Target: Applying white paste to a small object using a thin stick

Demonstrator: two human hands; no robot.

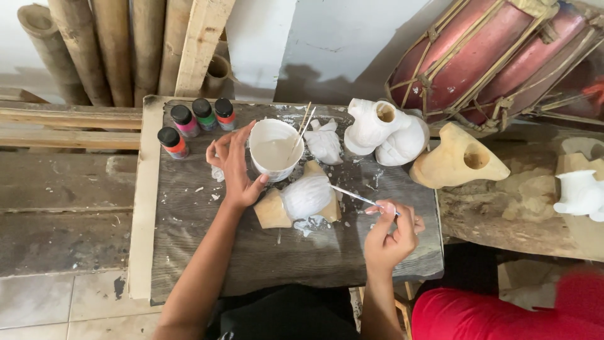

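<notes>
Left hand (236, 169) spread flat (fingers splayed), right hand (390, 234) curled, fingertips pinched together.

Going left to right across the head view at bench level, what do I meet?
Paint bottles → left hand → white paint cup → half-painted carving → brush in the right hand → unpainted wooden carving → white carving at far right.

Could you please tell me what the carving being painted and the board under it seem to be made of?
The carving looks like pale carved wood: bare tan ends, its middle coated matte white. The board looks like weathered grey wood, rough, with visible grain and white paint flecks.
</notes>
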